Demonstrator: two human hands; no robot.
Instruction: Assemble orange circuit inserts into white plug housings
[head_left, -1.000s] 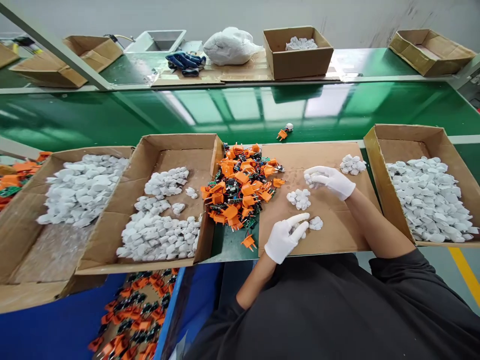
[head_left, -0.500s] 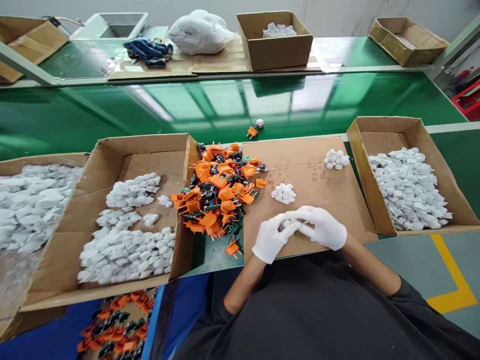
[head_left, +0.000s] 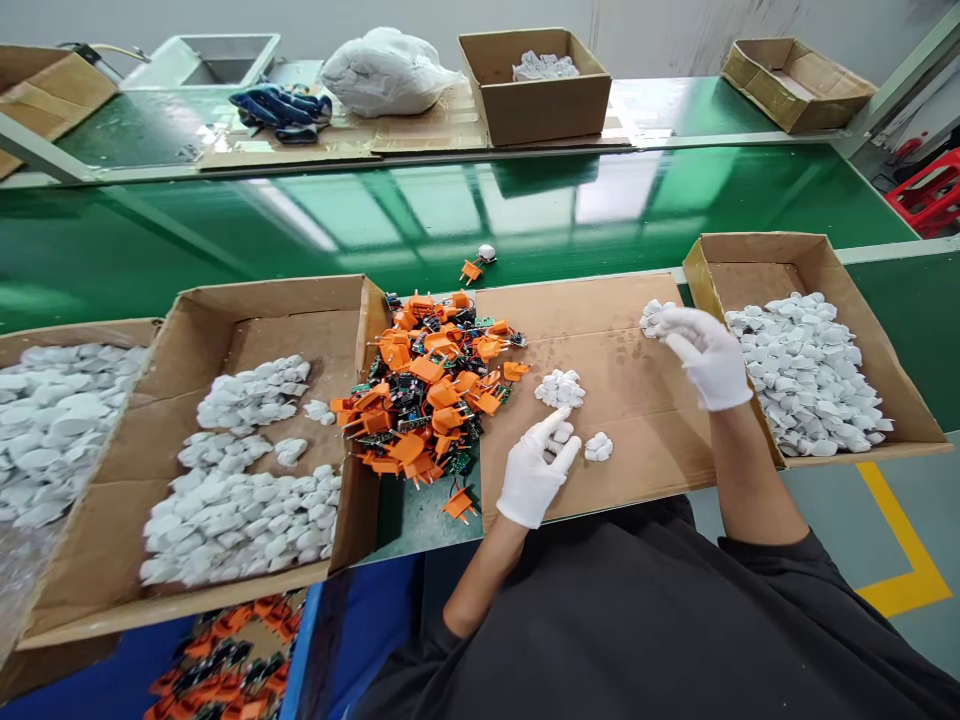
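Observation:
White-gloved, my left hand (head_left: pixel 531 478) rests on the cardboard sheet, its thumb and fingers curled round a small cluster of white plastic pieces (head_left: pixel 559 438). Just beyond it lies another small white heap (head_left: pixel 559 389), and a smaller clump (head_left: pixel 598 447) sits to its right. My right hand (head_left: pixel 705 358), also gloved, is at the sheet's far right, fingers stretched toward a little white pile (head_left: pixel 652 317) and thumb apart. The fingertips partly cover that pile; I see nothing held in them.
Orange plugs with circuit boards (head_left: pixel 427 390) are heaped left of the cardboard sheet (head_left: pixel 637 430). Boxes of white pieces stand at left (head_left: pixel 56 625) and right (head_left: pixel 862 452). One plug with a white part (head_left: pixel 472 270) lies on the green surface beyond.
My hands have parted. The right one has moved right and away from me to the far pile; the left stays round white pieces. A small white clump now shows on the sheet between them.

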